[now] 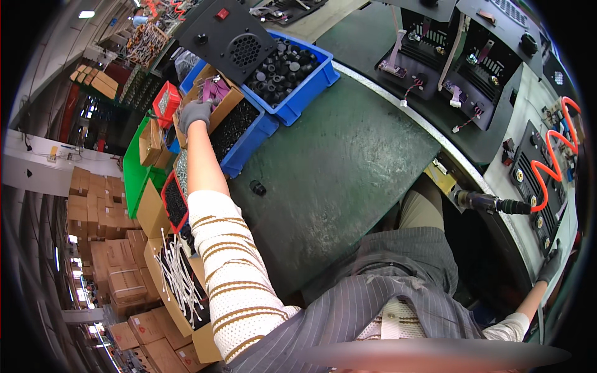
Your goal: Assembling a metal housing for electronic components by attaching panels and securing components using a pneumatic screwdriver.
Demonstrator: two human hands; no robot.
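Because the small parts sit in open bins along the bench's (348, 155) left side, I judge they are sorted there to be within easy reach. From my remote seat I see the left hand (195, 114), grey-gloved, at the carton (226, 112), with purple pieces (216, 89) inside, just beyond its fingers; I cannot tell whether it pinches one. The carton is beside two blue bins (326, 73) (252, 144) of black parts, probably so one reach serves all three.

Far out on my right, the right hand (550, 266) is near the black panel (527, 163), perhaps to steady the body (its fingers are too small for me to say whether they grip). The driver (488, 201), on its orange hose (536, 177), points inward, presumably for quick pickup.
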